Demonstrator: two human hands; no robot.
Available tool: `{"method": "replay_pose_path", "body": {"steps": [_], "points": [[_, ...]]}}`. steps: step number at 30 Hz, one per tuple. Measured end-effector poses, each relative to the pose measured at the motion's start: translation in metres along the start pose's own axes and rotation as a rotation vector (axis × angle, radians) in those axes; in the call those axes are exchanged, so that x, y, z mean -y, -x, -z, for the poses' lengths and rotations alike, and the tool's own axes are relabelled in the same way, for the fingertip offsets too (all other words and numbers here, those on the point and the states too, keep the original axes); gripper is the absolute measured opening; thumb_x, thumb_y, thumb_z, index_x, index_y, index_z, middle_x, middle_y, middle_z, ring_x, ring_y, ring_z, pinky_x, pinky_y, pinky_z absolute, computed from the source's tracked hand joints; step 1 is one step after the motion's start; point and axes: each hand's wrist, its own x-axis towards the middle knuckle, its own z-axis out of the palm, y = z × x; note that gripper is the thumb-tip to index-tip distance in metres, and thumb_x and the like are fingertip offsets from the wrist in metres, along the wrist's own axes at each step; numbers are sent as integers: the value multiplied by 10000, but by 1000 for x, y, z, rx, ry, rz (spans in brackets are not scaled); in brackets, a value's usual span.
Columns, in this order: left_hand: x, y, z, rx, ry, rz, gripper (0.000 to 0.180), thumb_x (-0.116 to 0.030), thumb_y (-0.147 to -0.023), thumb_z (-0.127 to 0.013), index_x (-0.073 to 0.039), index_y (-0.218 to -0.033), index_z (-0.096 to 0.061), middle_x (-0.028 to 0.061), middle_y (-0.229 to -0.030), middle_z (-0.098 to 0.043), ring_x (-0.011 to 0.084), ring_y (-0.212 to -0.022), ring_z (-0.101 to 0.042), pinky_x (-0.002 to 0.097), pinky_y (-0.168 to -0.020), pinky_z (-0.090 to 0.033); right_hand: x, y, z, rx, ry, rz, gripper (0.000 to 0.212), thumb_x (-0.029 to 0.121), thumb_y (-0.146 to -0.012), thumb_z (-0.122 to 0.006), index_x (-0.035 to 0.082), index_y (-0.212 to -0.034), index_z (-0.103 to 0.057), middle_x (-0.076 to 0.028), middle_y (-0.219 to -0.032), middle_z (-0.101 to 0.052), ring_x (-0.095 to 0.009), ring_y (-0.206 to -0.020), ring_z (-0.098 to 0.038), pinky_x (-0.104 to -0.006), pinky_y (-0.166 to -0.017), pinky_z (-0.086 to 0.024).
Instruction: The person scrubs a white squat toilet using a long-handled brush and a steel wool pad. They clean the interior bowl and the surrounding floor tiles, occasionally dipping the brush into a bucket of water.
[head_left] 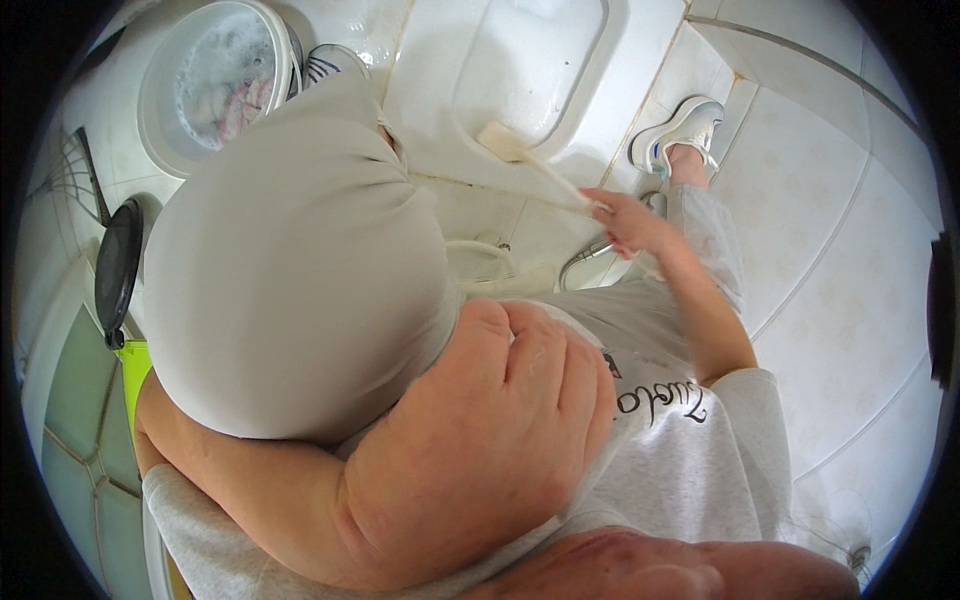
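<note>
My right hand (627, 222) is closed round the pale handle of a scrubbing brush (503, 142). The brush's cream head rests on the near rim of a white squat toilet (425, 95) set in the floor. Bent round my raised grey-trousered knee (290, 270), my left arm brings my left hand (490, 400) in front of my grey shirt. Its fingers are curled, with the tips hidden, so anything inside cannot be made out. My right shoe (685, 138) stands to the right of the toilet.
A white bucket (152, 115) of suds and pinkish cloth stands at the far left. Below it are a black lid (120, 265) and a lime-green bin (132, 375). A metal shower fitting (590, 252) and white hose (485, 245) lie near my right hand. White tiled wall (810, 220) rises at right.
</note>
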Motion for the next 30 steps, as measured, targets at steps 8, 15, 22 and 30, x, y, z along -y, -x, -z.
{"method": "replay_pose_path", "body": {"steps": [8,15,22,30], "points": [[3,3,1,35,11,23,212,-145,-692,-574,-28,-868,-594,105,-779,-580,232,-768,-548,349,-674,-443,-19,4,14,-7,-271,-41,397,214,-970,-380,203,-1366,-365,21,-570,-363,-71,-390,-357,-228,-349,-340],[-1,1,2,41,10,19,209,-138,-687,-579,-28,-864,-594,106,-779,-576,237,-768,-547,350,-665,-443,9,14,-16,53,-335,36,407,200,-967,-389,192,-1372,-353,17,-560,-368,-66,-399,-347,-220,-349,-335],[1,-5,6,23,22,20,216,-141,-684,-578,-28,-868,-591,109,-785,-578,239,-770,-550,351,-670,-447,1,5,-30,223,-892,-25,405,214,-967,-389,203,-1371,-355,34,-612,-381,-38,-412,-310,-184,-362,-306],[0,-3,2,56,12,7,218,-141,-685,-574,-27,-869,-590,110,-788,-576,238,-774,-549,352,-674,-449,17,-4,-27,195,-870,-18,405,223,-964,-393,208,-1366,-351,38,-620,-360,-29,-422,-296,-159,-346,-283]]}}
